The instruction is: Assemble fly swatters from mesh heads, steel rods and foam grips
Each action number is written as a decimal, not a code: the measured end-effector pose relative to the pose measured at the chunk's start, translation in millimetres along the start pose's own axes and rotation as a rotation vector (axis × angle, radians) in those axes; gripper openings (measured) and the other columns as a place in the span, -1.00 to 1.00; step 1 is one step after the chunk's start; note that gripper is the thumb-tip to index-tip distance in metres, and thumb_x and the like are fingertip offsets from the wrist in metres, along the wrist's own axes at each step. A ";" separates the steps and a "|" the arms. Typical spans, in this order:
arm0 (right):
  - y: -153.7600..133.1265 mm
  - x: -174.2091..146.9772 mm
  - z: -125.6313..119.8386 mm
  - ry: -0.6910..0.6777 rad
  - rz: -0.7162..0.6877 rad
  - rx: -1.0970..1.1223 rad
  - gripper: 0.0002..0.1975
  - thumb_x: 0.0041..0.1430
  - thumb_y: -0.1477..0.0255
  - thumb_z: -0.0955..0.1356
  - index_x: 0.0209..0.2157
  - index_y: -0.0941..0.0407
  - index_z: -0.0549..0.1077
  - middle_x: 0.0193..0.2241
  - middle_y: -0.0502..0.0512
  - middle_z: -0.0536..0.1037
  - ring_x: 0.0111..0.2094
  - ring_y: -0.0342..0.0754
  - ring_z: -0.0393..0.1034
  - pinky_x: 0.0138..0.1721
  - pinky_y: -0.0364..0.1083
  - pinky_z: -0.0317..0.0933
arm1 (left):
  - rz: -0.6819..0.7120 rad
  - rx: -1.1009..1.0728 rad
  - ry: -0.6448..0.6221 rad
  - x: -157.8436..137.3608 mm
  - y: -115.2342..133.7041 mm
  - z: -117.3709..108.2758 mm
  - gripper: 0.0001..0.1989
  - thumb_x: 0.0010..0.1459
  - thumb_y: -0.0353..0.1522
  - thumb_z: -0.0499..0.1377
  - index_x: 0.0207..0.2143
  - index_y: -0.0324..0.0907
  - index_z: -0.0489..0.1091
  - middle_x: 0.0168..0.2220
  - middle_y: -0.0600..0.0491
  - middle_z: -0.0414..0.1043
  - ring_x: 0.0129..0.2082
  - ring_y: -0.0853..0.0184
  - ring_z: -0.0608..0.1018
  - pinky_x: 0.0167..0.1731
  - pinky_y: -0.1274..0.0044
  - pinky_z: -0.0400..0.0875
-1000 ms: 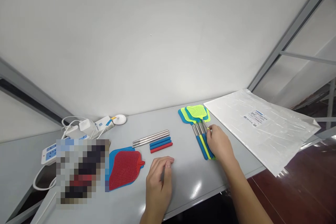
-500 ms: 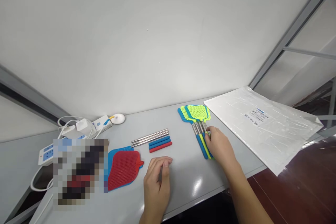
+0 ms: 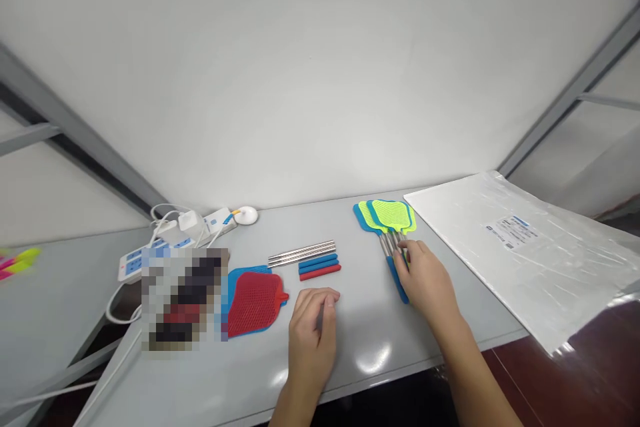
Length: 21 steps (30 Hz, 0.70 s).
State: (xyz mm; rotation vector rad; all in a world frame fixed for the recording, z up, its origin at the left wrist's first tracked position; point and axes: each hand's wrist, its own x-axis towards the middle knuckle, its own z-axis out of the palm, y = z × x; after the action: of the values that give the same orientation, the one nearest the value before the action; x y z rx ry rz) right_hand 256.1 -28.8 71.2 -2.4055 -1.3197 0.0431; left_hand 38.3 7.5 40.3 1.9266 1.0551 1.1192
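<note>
My right hand (image 3: 427,277) reaches over a bundle of fly swatters with lime and blue mesh heads (image 3: 393,215). Its thumb and fingers are bent round their metal rods near the tops of the handles; a blue handle (image 3: 397,281) shows beside the thumb, and the palm hides the others. My left hand (image 3: 313,330) rests at the table's front with its fingers curled together and nothing visible in them. Just beyond it lie red and blue grip tubes (image 3: 319,268) and several loose metal rods (image 3: 303,253). Red and blue swatter heads (image 3: 255,303) overlap left of that hand.
A large white plastic package (image 3: 500,240) with a label covers the table's right side. Power strips (image 3: 133,265) with plugs and white cables, plus a round white device (image 3: 245,215), sit at the back left. A pixelated patch hides something in front of them.
The camera has turned left, so everything sits further right in view. My right hand now covers more of the swatter handles. My left hand keeps its curled pose.
</note>
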 end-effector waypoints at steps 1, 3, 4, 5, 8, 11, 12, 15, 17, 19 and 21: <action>-7.0 -0.8 1.5 -0.001 -0.051 0.024 -0.74 0.34 0.35 0.18 -0.09 0.12 0.40 -0.19 0.16 0.50 -0.25 0.03 0.43 -0.31 -0.06 0.16 | 0.008 0.048 -0.012 0.4 0.5 -0.3 -0.80 0.30 -0.36 0.03 -0.29 -0.11 0.45 -0.25 -0.01 0.51 -0.15 0.18 0.48 -0.13 0.36 0.38; -24.6 -1.1 5.1 -0.042 -0.176 0.067 -0.76 0.34 0.36 0.18 -0.11 0.10 0.41 -0.18 0.14 0.50 -0.23 0.01 0.43 -0.29 -0.07 0.17 | 0.022 0.191 -0.035 1.4 0.9 -2.0 -0.82 0.29 -0.37 0.04 -0.20 -0.11 0.45 -0.18 -0.02 0.52 -0.08 0.14 0.44 -0.06 0.29 0.33; -34.7 -0.2 6.8 -0.085 -0.246 0.072 -0.77 0.34 0.37 0.18 -0.11 0.10 0.42 -0.18 0.12 0.50 -0.23 -0.01 0.43 -0.29 -0.08 0.17 | 0.030 0.274 -0.044 2.0 0.7 -3.4 -0.80 0.28 -0.36 0.05 -0.14 -0.12 0.44 -0.13 -0.04 0.52 -0.04 0.10 0.42 -0.04 0.25 0.30; -45.4 1.7 8.6 -0.137 -0.319 0.064 -0.77 0.35 0.38 0.18 -0.12 0.09 0.42 -0.18 0.11 0.51 -0.24 -0.02 0.43 -0.30 -0.09 0.17 | 0.037 0.354 -0.050 2.4 0.2 -5.0 -0.78 0.28 -0.36 0.05 -0.08 -0.13 0.42 -0.07 -0.06 0.50 0.00 0.07 0.39 -0.03 0.21 0.28; -78.9 14.6 15.1 -0.263 -0.516 0.012 -0.77 0.36 0.39 0.18 -0.15 0.08 0.44 -0.23 0.09 0.51 -0.29 -0.07 0.43 -0.33 -0.12 0.14 | 0.052 0.527 -0.049 2.8 -2.2 -10.4 -0.70 0.28 -0.38 0.03 0.03 -0.15 0.37 0.05 -0.13 0.44 0.08 -0.01 0.33 -0.06 0.17 0.25; -110.6 37.0 28.2 -0.318 -0.625 -0.016 -0.76 0.36 0.41 0.19 -0.19 0.09 0.48 -0.27 0.11 0.51 -0.32 -0.07 0.43 -0.35 -0.12 0.10 | 0.058 0.602 -0.045 2.8 -4.5 -14.0 -0.67 0.27 -0.40 0.03 0.07 -0.15 0.34 0.09 -0.13 0.42 0.11 -0.02 0.31 -0.08 0.18 0.24; -120.2 45.3 34.1 -0.334 -0.650 -0.024 -0.76 0.35 0.42 0.19 -0.21 0.10 0.49 -0.27 0.13 0.51 -0.32 -0.06 0.43 -0.35 -0.12 0.09 | 0.054 0.611 -0.045 2.7 -4.9 -14.6 -0.67 0.27 -0.41 0.04 0.08 -0.15 0.33 0.07 -0.13 0.43 0.11 -0.02 0.31 -0.09 0.18 0.24; -143.5 66.8 52.4 -0.388 -0.714 -0.043 -0.76 0.32 0.43 0.22 -0.24 0.11 0.53 -0.28 0.15 0.52 -0.31 -0.04 0.42 -0.37 -0.13 0.07 | 0.018 0.606 -0.053 1.4 -4.1 -15.5 -0.70 0.25 -0.42 0.04 0.04 -0.14 0.33 -0.01 -0.09 0.47 0.08 0.00 0.34 -0.14 0.21 0.25; -153.2 76.1 61.7 -0.438 -0.756 -0.043 -0.79 0.28 0.43 0.26 -0.28 0.09 0.55 -0.29 0.12 0.53 -0.31 -0.05 0.42 -0.37 -0.14 0.07 | -0.007 0.586 -0.063 -0.7 -2.7 -16.2 -0.74 0.25 -0.42 0.05 -0.01 -0.13 0.35 -0.06 -0.07 0.49 0.03 0.02 0.37 -0.18 0.22 0.25; -158.1 81.2 67.3 -0.493 -0.796 -0.034 -0.83 0.25 0.40 0.31 -0.30 0.07 0.56 -0.32 0.08 0.54 -0.33 -0.08 0.41 -0.39 -0.16 0.07 | -0.023 0.572 -0.067 -3.6 -1.7 -17.2 -0.75 0.24 -0.41 0.07 -0.03 -0.12 0.35 -0.06 -0.05 0.48 -0.02 0.05 0.38 -0.19 0.23 0.26; -159.6 83.1 70.2 -0.526 -0.824 -0.023 -0.84 0.24 0.38 0.32 -0.28 0.05 0.57 -0.34 0.05 0.55 -0.35 -0.10 0.40 -0.40 -0.18 0.08 | -0.034 0.586 -0.063 -6.6 -2.1 -17.7 -0.71 0.22 -0.40 0.10 0.01 -0.11 0.33 -0.01 -0.04 0.45 -0.02 0.05 0.38 -0.18 0.22 0.27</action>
State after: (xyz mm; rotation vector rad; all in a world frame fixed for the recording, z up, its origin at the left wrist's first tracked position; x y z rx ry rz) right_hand 159.0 138.0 76.3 -1.7351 -2.4529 0.4491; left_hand 19.8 5.2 43.5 2.3546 1.4921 0.7715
